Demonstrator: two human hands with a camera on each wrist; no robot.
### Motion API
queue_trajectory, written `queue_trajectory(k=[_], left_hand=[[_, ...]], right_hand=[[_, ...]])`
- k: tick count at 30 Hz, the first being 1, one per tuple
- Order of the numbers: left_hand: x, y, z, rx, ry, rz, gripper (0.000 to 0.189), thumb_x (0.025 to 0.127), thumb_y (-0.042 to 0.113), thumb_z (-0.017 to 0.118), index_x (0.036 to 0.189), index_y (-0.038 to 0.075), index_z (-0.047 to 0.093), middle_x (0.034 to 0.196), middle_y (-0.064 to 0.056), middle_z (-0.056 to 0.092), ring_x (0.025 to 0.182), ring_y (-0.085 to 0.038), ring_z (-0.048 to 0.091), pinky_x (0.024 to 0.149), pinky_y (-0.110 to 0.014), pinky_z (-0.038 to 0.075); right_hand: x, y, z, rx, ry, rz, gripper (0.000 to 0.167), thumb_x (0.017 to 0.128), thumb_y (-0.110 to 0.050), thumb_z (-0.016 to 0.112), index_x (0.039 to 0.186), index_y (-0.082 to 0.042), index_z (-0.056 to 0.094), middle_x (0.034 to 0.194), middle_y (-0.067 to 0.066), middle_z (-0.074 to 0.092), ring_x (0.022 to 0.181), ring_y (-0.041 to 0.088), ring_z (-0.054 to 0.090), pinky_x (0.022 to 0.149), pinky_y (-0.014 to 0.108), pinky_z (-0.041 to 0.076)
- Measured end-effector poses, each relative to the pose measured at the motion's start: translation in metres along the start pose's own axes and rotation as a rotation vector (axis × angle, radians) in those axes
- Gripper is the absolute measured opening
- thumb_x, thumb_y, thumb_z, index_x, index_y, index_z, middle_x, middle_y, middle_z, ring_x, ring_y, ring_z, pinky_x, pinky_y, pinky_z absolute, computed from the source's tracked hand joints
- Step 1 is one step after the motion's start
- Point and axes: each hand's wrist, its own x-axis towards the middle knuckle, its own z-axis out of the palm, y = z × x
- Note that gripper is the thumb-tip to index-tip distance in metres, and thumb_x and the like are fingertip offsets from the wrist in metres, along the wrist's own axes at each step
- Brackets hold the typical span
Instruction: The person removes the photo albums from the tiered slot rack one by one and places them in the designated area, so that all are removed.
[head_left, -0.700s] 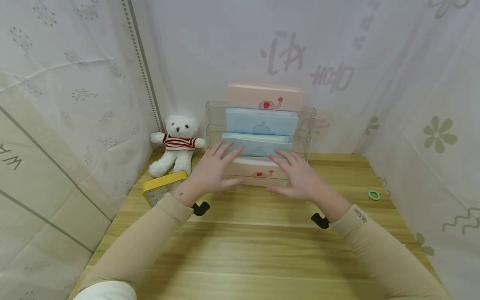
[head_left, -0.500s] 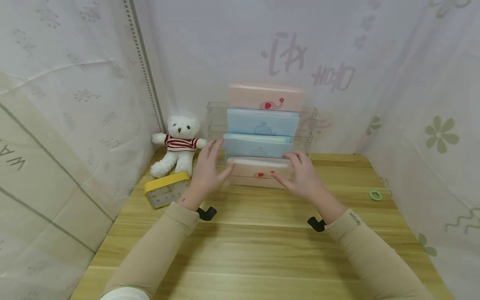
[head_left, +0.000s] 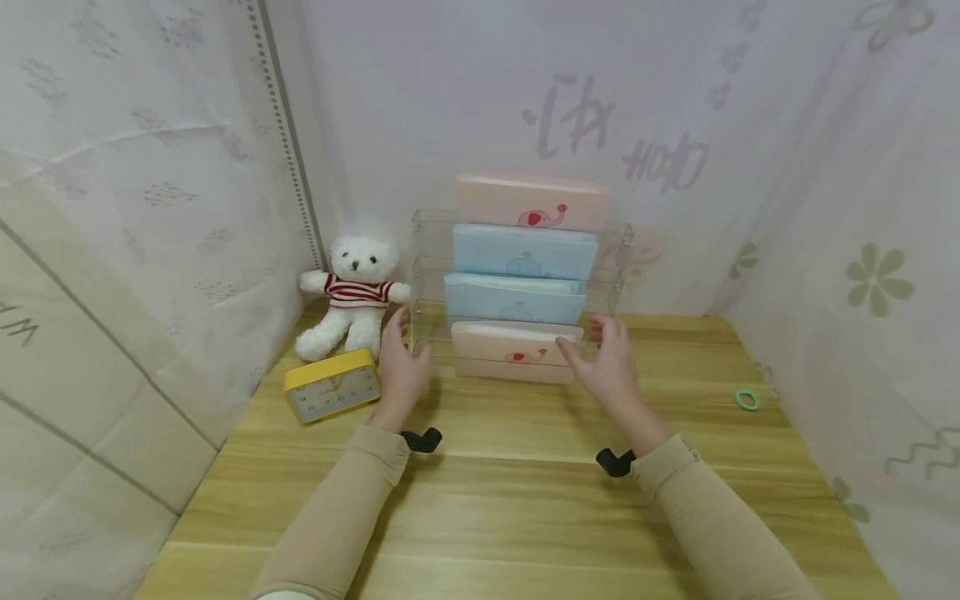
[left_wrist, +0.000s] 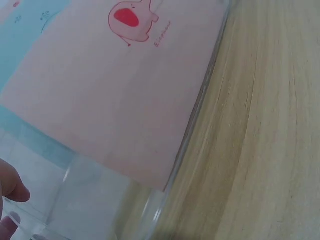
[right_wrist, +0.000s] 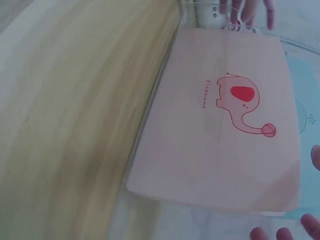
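Observation:
In the head view my left hand (head_left: 405,367) is at the left end of a clear tiered rack (head_left: 435,312). Its thumb and fingers hold either side of the rack's side panel, as the left wrist view shows. My right hand (head_left: 609,367) is at the right end, thumb in front and fingers at the side, held apart. Between them, in the lowest tier, leans a pink notebook (head_left: 513,354) with a red elephant. Behind it rise two blue whale notebooks, a front one (head_left: 513,300) and a rear one (head_left: 525,250), then another pink notebook (head_left: 532,200) at the top.
A white teddy bear (head_left: 356,287) in a striped sweater sits left of the rack. In front of it stands a yellow clock (head_left: 333,383), close to my left hand. A green ring (head_left: 746,400) lies on the wooden table (head_left: 495,517) at the right. Patterned curtains surround the table.
Both hands have dropped from in front of the middle notebooks and spread outward to the rack's two ends. The clock face, partly covered before, now shows. The notebooks have stayed in place.

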Motion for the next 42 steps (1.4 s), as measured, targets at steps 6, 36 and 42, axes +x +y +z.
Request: queue_trajectory(k=[6, 36, 42], left_hand=[[0.0, -0.014, -0.001, -0.003, 0.037, -0.025, 0.063, 0.103, 0.005, 0.063, 0.163, 0.018, 0.048, 0.16, -0.015, 0.058, 0.144, -0.043, 0.059, 0.113, -0.062, 0.057], [-0.007, -0.028, 0.011, 0.073, 0.065, 0.051, 0.06, 0.107, 0.004, 0.056, 0.164, 0.02, 0.049, 0.15, -0.021, 0.064, 0.131, -0.044, 0.07, 0.104, -0.056, 0.064], [-0.004, -0.029, 0.012, 0.087, 0.079, 0.068, 0.06, 0.106, 0.002, 0.057, 0.163, 0.019, 0.051, 0.148, -0.021, 0.065, 0.129, -0.044, 0.071, 0.102, -0.056, 0.065]], right_hand=[[0.0, 0.01, 0.019, 0.173, 0.031, -0.001, 0.08, 0.098, -0.043, 0.084, 0.155, -0.001, 0.045, 0.149, 0.024, 0.053, 0.127, 0.042, 0.06, 0.115, 0.061, 0.051], [0.001, 0.007, 0.052, 0.321, 0.148, -0.019, 0.032, 0.095, -0.017, 0.087, 0.124, -0.006, 0.08, 0.131, 0.021, 0.076, 0.132, 0.04, 0.066, 0.105, 0.051, 0.05], [0.002, 0.005, 0.063, 0.333, 0.305, -0.006, 0.025, 0.092, -0.013, 0.088, 0.113, -0.001, 0.079, 0.118, 0.022, 0.076, 0.118, 0.032, 0.069, 0.099, 0.027, 0.049]])
